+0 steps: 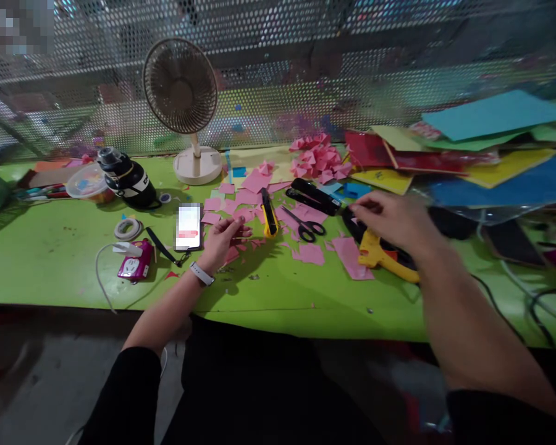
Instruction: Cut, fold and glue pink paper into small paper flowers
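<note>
Left hand (225, 238), center-left of frame: fingers bent, tips near each other, palm not closed; can't tell if a scrap is pinched. Pink paper scraps (249, 196) lie around and just past its fingertips, running up and right. Phone (188, 225), screen lit, just left of it. Yellow cutter (269, 217) just to its right, roughly upright in frame.

Right hand (391, 213), right of center: fingers curled, thumb and fingertips close together, blurred; can't tell if it has hold of anything. Yellow tool (373, 250), looks like a glue gun, is right below it in frame, partly covered by hand and wrist; contact unclear. Larger pink piece (352, 259) just left of and below the tool, lower right of center.

Between the hands: black scissors (304, 225), handles toward lower right; black stapler (315, 196) above them, near the right fingertips. Folded pink pieces (323, 162) heaped at upper center, beyond both hands. Colored sheets (495, 117) stacked upper right. Fan (180, 86) upper left of center, dark bottle (128, 179) left of it. All on green desk (269, 309).
</note>
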A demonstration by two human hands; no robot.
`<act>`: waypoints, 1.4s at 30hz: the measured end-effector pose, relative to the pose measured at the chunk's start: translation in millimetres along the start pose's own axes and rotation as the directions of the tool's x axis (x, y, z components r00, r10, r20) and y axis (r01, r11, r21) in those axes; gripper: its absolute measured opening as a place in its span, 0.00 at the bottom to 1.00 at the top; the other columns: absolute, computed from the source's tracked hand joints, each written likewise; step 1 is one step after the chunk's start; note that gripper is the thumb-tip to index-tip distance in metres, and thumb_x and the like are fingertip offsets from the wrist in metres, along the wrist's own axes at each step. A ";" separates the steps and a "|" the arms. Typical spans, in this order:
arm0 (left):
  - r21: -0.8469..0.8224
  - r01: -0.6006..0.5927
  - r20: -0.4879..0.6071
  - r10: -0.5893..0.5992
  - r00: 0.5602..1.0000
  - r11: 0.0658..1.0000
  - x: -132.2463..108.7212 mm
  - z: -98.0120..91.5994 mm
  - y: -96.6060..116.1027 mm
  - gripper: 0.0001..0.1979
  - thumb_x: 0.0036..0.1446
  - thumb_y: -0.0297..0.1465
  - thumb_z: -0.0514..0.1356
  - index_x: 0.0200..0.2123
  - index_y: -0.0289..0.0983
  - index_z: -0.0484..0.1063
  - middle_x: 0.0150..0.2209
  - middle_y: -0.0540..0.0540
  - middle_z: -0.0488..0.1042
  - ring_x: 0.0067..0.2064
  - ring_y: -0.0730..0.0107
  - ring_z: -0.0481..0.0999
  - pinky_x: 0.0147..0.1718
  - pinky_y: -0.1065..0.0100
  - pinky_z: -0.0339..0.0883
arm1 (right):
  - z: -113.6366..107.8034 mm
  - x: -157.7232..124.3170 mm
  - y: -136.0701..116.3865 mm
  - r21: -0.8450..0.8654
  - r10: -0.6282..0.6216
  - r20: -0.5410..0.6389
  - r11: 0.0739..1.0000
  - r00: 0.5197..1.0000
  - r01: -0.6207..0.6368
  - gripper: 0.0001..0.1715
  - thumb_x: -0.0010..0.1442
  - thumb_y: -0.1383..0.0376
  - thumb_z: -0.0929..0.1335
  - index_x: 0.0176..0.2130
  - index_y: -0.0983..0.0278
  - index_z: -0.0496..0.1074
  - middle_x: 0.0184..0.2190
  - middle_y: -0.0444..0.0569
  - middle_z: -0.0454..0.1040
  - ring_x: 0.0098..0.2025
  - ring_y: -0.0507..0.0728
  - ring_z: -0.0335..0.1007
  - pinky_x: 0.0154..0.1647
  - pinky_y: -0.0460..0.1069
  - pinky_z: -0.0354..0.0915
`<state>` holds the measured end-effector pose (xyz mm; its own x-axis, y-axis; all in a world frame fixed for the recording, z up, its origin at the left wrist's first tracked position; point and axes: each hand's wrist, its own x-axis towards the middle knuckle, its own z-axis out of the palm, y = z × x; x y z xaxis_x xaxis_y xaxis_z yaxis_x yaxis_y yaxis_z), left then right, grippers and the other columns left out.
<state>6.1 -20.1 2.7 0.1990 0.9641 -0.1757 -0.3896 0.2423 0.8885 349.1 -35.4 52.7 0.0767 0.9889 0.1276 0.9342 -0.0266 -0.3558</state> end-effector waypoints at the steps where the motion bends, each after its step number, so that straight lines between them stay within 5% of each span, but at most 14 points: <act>1: 0.004 0.000 0.003 0.000 1.000 1.000 0.4 -0.9 -0.7 0.16 0.53 0.37 0.73 0.37 0.31 0.77 0.30 0.46 0.80 0.29 0.75 0.81 0.29 0.74 0.75 | 7.0 2.2 -5.9 0.011 -0.011 0.080 1.000 0.997 0.010 0.08 0.63 0.61 0.67 0.38 0.62 0.75 0.36 0.55 0.80 0.36 0.60 0.74 0.34 0.52 0.61; 6: 0.022 -0.002 0.036 0.002 0.999 1.000 1.1 -4.3 -3.7 0.17 0.53 0.39 0.72 0.38 0.31 0.78 0.32 0.45 0.81 0.31 0.73 0.82 0.30 0.73 0.76 | 41.4 13.0 -39.8 -0.261 -0.041 0.363 0.955 0.931 0.144 0.14 0.61 0.56 0.67 0.35 0.64 0.75 0.39 0.59 0.79 0.37 0.64 0.74 0.30 0.51 0.57; 10: 0.042 0.013 0.047 -0.015 0.999 0.999 -0.3 -4.3 -3.8 0.17 0.53 0.39 0.72 0.38 0.32 0.77 0.32 0.44 0.81 0.31 0.73 0.82 0.30 0.72 0.76 | 53.3 19.4 -46.5 -0.332 -0.005 0.393 0.932 0.920 0.147 0.15 0.57 0.55 0.69 0.37 0.64 0.75 0.41 0.60 0.80 0.40 0.66 0.76 0.29 0.51 0.57; 18: 0.040 0.059 0.044 -0.061 0.997 0.997 -2.0 -0.1 -4.1 0.16 0.54 0.38 0.72 0.37 0.31 0.76 0.31 0.44 0.81 0.29 0.74 0.81 0.31 0.71 0.75 | 57.3 27.4 -39.7 -0.301 -0.007 0.454 0.940 0.891 0.161 0.12 0.56 0.56 0.70 0.26 0.61 0.73 0.24 0.53 0.76 0.30 0.61 0.73 0.26 0.50 0.54; 24: 0.027 0.034 0.076 -0.036 0.996 0.999 1.0 -3.5 -9.7 0.20 0.52 0.40 0.73 0.39 0.31 0.77 0.32 0.44 0.81 0.29 0.73 0.82 0.31 0.71 0.76 | 57.1 28.2 -32.7 -0.249 0.050 0.509 0.964 0.860 0.091 0.14 0.56 0.55 0.68 0.24 0.60 0.71 0.23 0.49 0.76 0.28 0.59 0.73 0.26 0.50 0.55; 33: 0.044 0.024 0.069 -0.027 0.997 0.999 0.2 -3.9 -9.5 0.19 0.52 0.41 0.72 0.39 0.31 0.77 0.34 0.43 0.82 0.31 0.72 0.83 0.32 0.70 0.77 | 50.4 15.1 -9.6 0.160 0.099 0.494 0.966 0.864 -0.202 0.09 0.54 0.59 0.72 0.30 0.62 0.72 0.21 0.48 0.77 0.24 0.57 0.76 0.27 0.49 0.65; 37: 0.052 0.036 0.022 -0.037 0.999 0.998 -1.9 0.7 -6.4 0.18 0.52 0.40 0.72 0.38 0.32 0.76 0.35 0.43 0.83 0.33 0.70 0.84 0.31 0.72 0.76 | 51.4 4.8 -7.1 0.513 0.068 0.452 0.796 0.890 -0.321 0.16 0.50 0.57 0.76 0.35 0.62 0.71 0.26 0.50 0.79 0.23 0.56 0.75 0.24 0.49 0.69; 42: 0.034 0.019 0.013 -0.020 1.000 0.999 -3.1 2.4 -4.8 0.19 0.52 0.40 0.73 0.38 0.32 0.76 0.35 0.43 0.83 0.33 0.70 0.84 0.29 0.73 0.74 | 50.0 -4.9 -38.5 0.739 -0.068 0.485 0.565 0.872 -0.366 0.21 0.45 0.58 0.79 0.37 0.63 0.74 0.29 0.49 0.79 0.26 0.55 0.75 0.28 0.51 0.74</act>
<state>9.4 -24.6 0.0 0.2184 0.9576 -0.1878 -0.3550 0.2572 0.8988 295.3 -31.9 19.5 -0.1658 0.9352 -0.3130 0.2424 -0.2690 -0.9321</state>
